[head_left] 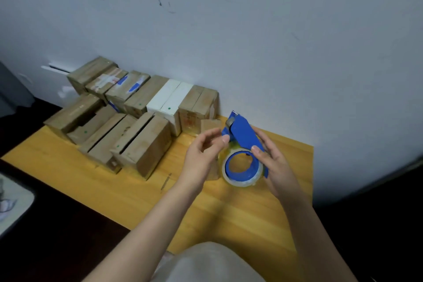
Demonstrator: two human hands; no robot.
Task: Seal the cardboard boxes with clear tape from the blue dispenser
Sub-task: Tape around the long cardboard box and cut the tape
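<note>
Blue plastic tape dispenser (242,137), loaded with a roll of clear tape (242,181), is gripped round its body by the right hand (274,167) over the yellow wooden table (114,181). Its front edge is pinched by the left hand (201,155), probably so the tape end can be found. Brown cardboard boxes (146,144) are lined up near the wall, some flaps look unsealed, contents can't be seen
</note>
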